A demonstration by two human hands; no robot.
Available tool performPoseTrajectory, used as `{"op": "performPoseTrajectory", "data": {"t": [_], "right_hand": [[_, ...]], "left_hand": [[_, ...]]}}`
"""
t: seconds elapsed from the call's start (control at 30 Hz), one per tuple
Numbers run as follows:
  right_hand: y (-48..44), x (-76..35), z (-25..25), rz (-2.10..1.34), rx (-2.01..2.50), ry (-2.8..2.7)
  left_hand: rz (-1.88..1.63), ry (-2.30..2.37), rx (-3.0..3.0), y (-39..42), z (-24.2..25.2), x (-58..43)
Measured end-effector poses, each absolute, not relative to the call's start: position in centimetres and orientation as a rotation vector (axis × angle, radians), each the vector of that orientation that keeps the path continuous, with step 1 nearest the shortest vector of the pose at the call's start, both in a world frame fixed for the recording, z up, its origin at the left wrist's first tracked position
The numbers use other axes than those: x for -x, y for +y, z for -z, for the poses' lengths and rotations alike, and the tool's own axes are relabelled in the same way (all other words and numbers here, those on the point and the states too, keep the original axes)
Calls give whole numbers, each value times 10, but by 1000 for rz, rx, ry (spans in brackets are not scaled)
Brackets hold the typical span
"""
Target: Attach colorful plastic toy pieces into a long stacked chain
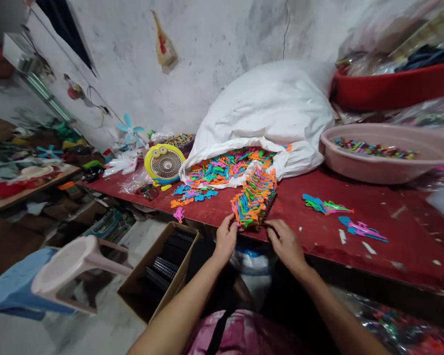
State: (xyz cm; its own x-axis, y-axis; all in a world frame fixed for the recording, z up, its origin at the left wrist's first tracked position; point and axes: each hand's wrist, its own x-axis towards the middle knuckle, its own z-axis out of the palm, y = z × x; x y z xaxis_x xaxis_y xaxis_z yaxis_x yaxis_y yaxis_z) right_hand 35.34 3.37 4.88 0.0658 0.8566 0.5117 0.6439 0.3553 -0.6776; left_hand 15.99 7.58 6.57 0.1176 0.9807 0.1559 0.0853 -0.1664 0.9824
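A black rack (270, 209) lies at the table's front edge, packed with rows of small plastic figures (253, 197) in orange, blue, green and pink. My left hand (225, 240) is closed at its near left corner, thumb and fingers against it. At the near right corner, my right hand (285, 242) grips the dark edge with bent fingers. Behind the rack, a white sack (268, 106) lies on its side, and loose figures of the same kind (225, 166) fill its mouth. More loose figures (196, 194) are scattered left of the rack.
On the red table (292, 212) stand a yellow fan (165, 164) and a pink basin (385, 167) of small coloured pieces. A few figures (360, 228) lie at right. Below left, a cardboard box (138, 291) contains black racks, beside a pale plastic stool (68, 268).
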Motion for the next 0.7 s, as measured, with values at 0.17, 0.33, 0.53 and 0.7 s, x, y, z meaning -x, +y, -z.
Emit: {"op": "performPoseTrajectory", "data": {"t": [0.17,0.33,0.53,0.7], "right_hand": [[19,-332,-46,-336,1418,-1447],[28,-337,-49,-405,1425,-1463],[20,-342,-48,-367,1444,-1451],[36,-316,-64,-201,1446,-1874]], "left_hand": [[-1344,1208,-1670,58,-80,-166],[-1488,1181,-2221,50,-121,-161],[-1118,1058,-2594,67,-143,-172],[-816,1002,-2682,81,-169,-156]]}}
